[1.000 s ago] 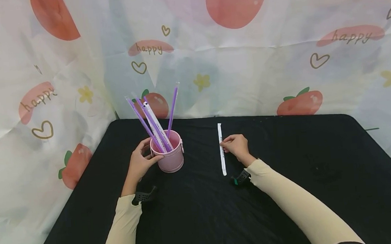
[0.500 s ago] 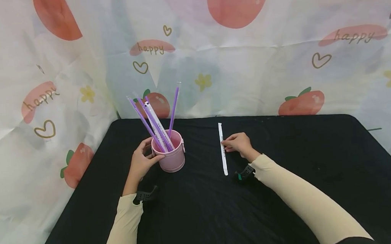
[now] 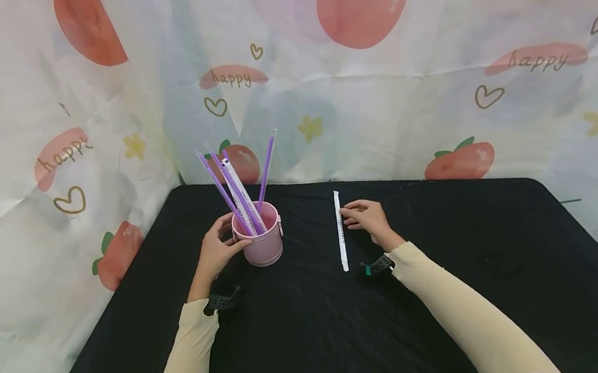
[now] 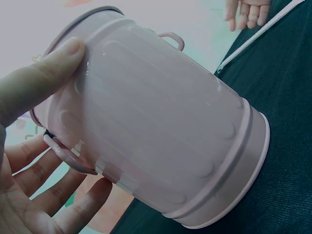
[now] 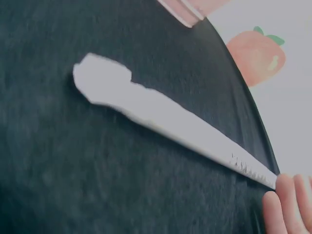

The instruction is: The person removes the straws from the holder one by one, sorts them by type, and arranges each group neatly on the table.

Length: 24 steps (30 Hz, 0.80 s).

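A small pink metal bucket [image 3: 264, 249] stands upright on the table. My left hand [image 3: 216, 248] holds it at its left side, thumb on the front wall and fingers around by the side handle [image 4: 73, 158]. Purple straws [image 3: 267, 168] in clear wrappers lean inside it, with white paper-wrapped straws [image 3: 235, 182] among them. To the right of the bucket a white paper-wrapped straw [image 3: 341, 239] lies lengthwise on the cloth. My right hand [image 3: 369, 219] is just right of that straw, fingertips beside its upper half. In the right wrist view the fingers [image 5: 288, 202] are extended near the straw's far end; contact is unclear.
Black cloth [image 3: 299, 327] covers the table, whose far edge meets a printed curtain [image 3: 378, 121]. Another stretch of the curtain [image 3: 15, 261] runs along the left side. Each wrist wears a dark strap, such as the left strap [image 3: 223, 299].
My right hand's fingers have come off the straw, and the hand has shifted slightly right and away from me. The straw lies where it was. My left hand stays on the bucket.
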Each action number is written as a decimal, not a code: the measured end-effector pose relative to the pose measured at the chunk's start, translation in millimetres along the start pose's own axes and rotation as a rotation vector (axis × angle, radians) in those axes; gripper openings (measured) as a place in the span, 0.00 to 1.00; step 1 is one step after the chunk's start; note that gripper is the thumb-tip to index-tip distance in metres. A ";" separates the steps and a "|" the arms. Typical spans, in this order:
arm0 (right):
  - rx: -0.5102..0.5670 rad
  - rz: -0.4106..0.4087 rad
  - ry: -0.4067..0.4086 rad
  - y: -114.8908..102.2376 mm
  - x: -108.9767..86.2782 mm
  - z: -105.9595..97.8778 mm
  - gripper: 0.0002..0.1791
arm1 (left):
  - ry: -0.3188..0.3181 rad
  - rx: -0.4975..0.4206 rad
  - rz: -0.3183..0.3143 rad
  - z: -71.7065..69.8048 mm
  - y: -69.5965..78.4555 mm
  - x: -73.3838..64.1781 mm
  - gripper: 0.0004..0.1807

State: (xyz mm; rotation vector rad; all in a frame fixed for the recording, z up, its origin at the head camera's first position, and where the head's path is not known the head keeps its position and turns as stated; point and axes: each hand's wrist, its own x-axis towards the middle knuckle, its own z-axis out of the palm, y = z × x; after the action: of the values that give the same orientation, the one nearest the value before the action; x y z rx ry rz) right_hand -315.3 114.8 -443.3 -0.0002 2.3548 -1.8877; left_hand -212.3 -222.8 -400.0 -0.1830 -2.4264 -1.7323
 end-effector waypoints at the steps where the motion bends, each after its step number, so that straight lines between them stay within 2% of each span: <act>1: 0.002 -0.036 -0.004 0.8 -0.2 -0.8 0.22 | 0.000 -0.001 0.000 0.0 -0.4 -0.1 0.37; 3: 0.018 -0.107 -0.011 -0.2 -2.3 -2.4 0.22 | 0.000 -0.003 0.002 0.0 -0.8 -0.3 0.37; 10: 0.104 -0.344 -0.032 -12.5 -17.9 -5.3 0.19 | 0.017 -0.002 0.037 -0.2 -33.7 9.6 0.38; 13: 0.124 -0.413 -0.047 -12.3 -17.2 -5.3 0.17 | 0.021 -0.002 0.035 0.3 -33.8 9.6 0.38; 19: 0.117 -0.494 -0.110 -21.4 -17.6 -4.2 0.17 | 0.021 0.004 0.042 1.4 -33.0 9.3 0.37; 24: 0.093 -0.507 -0.150 -35.3 -17.1 -2.7 0.18 | 0.022 0.000 0.043 0.8 -32.4 10.0 0.37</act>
State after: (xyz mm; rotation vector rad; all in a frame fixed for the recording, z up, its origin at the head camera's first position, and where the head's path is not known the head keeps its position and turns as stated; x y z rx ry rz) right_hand -301.3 110.9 -406.8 -0.7679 2.3120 -2.1051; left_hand -228.2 -232.4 -428.4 -0.2130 -2.3891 -1.7073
